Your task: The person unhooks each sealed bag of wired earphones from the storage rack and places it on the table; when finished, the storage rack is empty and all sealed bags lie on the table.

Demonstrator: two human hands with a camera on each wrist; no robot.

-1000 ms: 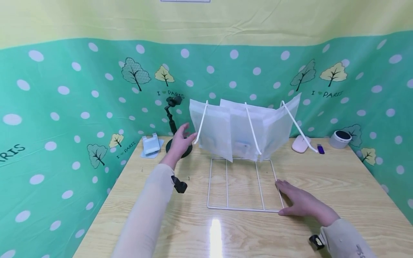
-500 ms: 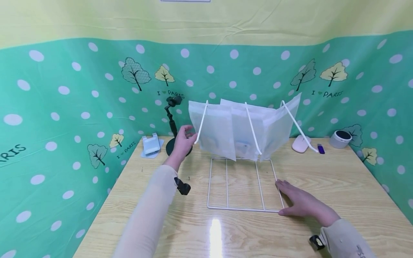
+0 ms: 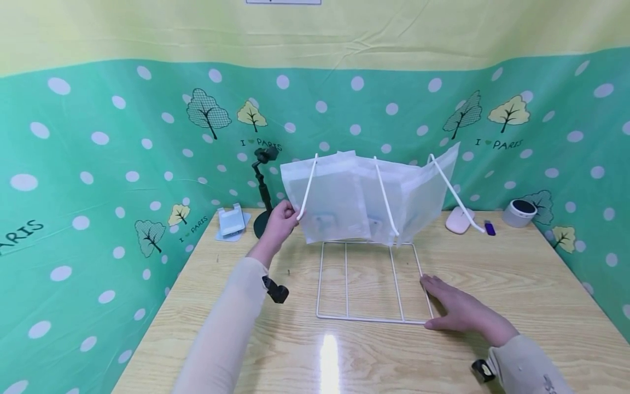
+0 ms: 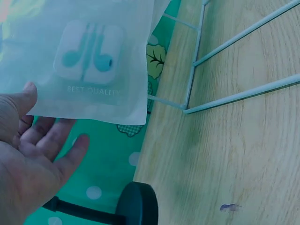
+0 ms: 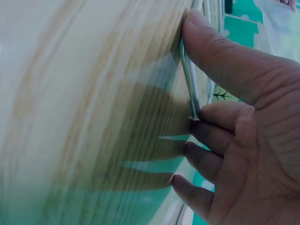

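Frosted plastic pouches [image 3: 384,186] hang on a white wire rack [image 3: 359,318] with slanting prongs. In the head view, my left hand [image 3: 278,227] pinches the edge of the leftmost pouch [image 3: 327,197] beside the left prong. The left wrist view shows this pouch [image 4: 108,101] printed "BEST QUALITY", with white earphones in a square case [image 4: 89,54] showing through. There my left thumb lies over its front and the fingers pass behind. My right hand [image 3: 458,306] rests at the rack's front right corner; in the right wrist view its thumb touches the wire [image 5: 190,77] and its fingertips meet the table.
Left of the rack stand a black stand with a jointed arm [image 3: 263,186] and a light-blue phone holder [image 3: 230,221]. A pink mouse [image 3: 459,220], a purple USB stick [image 3: 489,227] and a white cylinder [image 3: 519,213] sit at the right. A patterned curtain [image 3: 315,109] hangs behind.
My left hand has closed on the leftmost pouch's edge. That pouch has shifted left and tilted, with its earphone case showing more clearly. My right hand has not moved.
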